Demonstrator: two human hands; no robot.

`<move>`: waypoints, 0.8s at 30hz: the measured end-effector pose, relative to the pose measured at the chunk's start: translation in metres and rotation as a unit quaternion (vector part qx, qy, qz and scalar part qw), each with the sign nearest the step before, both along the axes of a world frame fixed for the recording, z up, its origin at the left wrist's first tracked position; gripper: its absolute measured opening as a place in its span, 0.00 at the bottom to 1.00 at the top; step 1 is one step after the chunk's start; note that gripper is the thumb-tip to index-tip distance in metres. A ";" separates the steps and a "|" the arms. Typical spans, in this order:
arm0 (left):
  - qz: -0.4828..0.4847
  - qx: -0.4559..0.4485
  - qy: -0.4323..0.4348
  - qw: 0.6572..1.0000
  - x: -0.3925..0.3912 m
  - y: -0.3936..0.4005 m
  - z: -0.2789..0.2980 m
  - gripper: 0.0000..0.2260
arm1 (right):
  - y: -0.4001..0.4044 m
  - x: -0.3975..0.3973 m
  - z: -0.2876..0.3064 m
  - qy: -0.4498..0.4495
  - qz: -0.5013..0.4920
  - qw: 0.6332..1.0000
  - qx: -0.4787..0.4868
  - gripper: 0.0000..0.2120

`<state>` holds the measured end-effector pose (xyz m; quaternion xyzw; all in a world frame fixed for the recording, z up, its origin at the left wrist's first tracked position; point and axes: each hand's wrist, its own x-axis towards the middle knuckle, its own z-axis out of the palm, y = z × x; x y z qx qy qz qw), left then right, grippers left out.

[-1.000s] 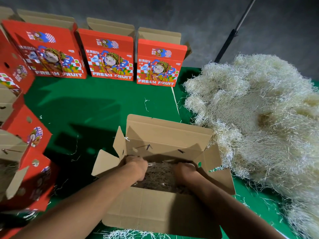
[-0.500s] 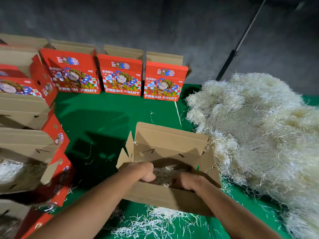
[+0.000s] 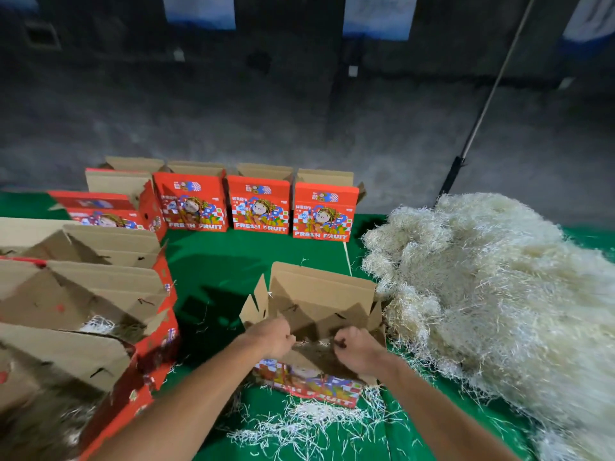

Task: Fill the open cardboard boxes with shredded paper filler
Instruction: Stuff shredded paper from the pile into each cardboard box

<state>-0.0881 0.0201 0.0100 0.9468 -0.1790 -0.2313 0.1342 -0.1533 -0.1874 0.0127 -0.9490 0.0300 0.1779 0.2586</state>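
An open red "Fresh Fruit" cardboard box (image 3: 319, 294) stands on the green table in front of me, flaps up, with shredded paper inside. My left hand (image 3: 274, 336) and my right hand (image 3: 354, 346) are both closed on its near top edge. A big heap of pale shredded paper filler (image 3: 492, 294) lies just right of the box. Loose shreds (image 3: 309, 424) are scattered on the table below the box's printed front.
Three red boxes (image 3: 259, 207) stand in a row at the back of the green table (image 3: 233, 254). Several open boxes (image 3: 83, 294), some holding filler, line the left side. A dark pole (image 3: 466, 151) leans behind the heap. A grey wall rises behind.
Both hands have come up out of the box's filler and now grip its near edge. The box sits farther from me, its printed front showing, and my view has tilted upward.
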 end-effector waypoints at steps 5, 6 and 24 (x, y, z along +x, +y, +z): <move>0.015 -0.055 -0.065 0.996 -0.014 0.008 0.011 0.10 | -0.005 -0.016 0.011 -0.098 -0.048 0.994 0.014 0.09; 0.009 -0.065 -0.091 0.994 -0.014 0.009 0.021 0.08 | -0.010 -0.014 0.018 -0.132 -0.048 0.990 -0.022 0.10; 0.150 -0.064 -0.176 0.971 -0.010 0.031 -0.004 0.20 | -0.030 0.002 -0.041 -0.147 -0.284 0.948 0.008 0.16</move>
